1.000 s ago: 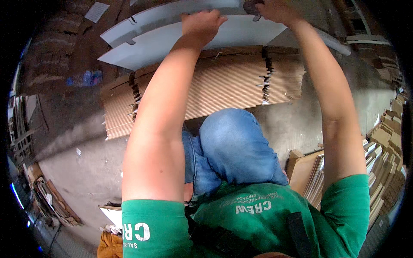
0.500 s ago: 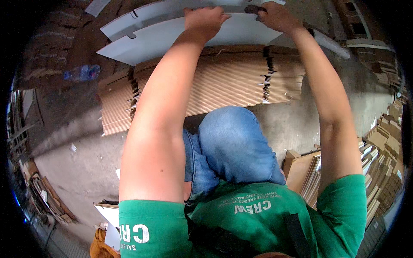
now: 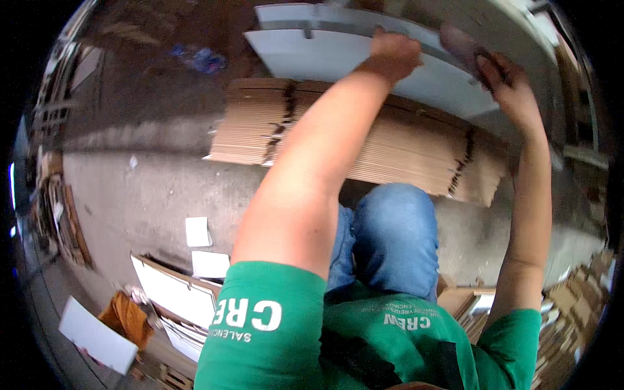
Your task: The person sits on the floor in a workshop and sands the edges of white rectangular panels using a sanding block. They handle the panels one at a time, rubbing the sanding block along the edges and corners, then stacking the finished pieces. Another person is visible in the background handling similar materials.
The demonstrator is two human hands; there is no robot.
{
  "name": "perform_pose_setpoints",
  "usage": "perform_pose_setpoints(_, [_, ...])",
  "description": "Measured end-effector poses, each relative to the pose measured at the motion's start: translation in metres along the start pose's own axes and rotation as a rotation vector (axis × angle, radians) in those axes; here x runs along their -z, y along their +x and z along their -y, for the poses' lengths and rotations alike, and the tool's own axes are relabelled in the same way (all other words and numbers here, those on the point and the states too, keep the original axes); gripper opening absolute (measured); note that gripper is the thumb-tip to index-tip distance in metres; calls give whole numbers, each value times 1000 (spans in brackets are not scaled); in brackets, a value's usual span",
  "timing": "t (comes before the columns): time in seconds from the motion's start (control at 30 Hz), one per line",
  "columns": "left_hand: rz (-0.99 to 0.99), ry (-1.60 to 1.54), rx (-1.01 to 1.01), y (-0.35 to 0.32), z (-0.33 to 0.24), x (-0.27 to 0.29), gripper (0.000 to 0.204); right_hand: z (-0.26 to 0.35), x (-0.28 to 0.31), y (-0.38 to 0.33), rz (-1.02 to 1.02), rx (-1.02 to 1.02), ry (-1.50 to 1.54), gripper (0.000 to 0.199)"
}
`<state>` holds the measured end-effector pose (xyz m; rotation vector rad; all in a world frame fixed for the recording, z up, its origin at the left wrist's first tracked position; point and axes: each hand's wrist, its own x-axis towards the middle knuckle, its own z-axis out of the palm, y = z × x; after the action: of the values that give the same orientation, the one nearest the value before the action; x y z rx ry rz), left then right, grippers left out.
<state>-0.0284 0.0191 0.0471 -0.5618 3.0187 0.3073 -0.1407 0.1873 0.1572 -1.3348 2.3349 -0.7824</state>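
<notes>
At the cardboard stack's [image 3: 396, 146] far edge lay the white panel [image 3: 318, 58]; left hand [image 3: 396, 53] curled at it, grip unclear. Right hand [image 3: 506, 81] clasped a blurred dark tool [image 3: 460, 47], hands wider apart than earlier.

Panel [image 3: 283, 57], white, long, notched.
Set lengthwise along far side of brown corrugated cardboard stack [image 3: 409, 144]; dark handheld piece [image 3: 463, 48], blurred, slants near panel's right end.

Bluish plastic [image 3: 201, 59] at upper left, concrete floor [image 3: 159, 195], white card [image 3: 197, 232] thereon, orange-brown cloth [image 3: 126, 318] lower left, heaped cardboard [image 3: 575, 309] lower right
</notes>
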Motion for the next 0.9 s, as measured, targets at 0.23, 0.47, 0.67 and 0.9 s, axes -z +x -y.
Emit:
perform_pose_setpoints(0.23, [-604, -555, -80, 7, 31, -35, 52, 138, -126, 97, -50, 364, -302, 29])
perform_pose_setpoints(0.47, [-478, -818, -135, 0, 32, -38, 53, 177, -193, 167, 226, 125, -481, 22])
perform_pose_setpoints(0.67, [-574, -385, 26, 4, 24, -41, 49, 173, -198, 154, 221, 202, -587, 23])
perform_pose_setpoints(0.9, [-679, -656, 41, 8, 27, -36, 46, 161, -172, 152, 371, 1106, -359, 16])
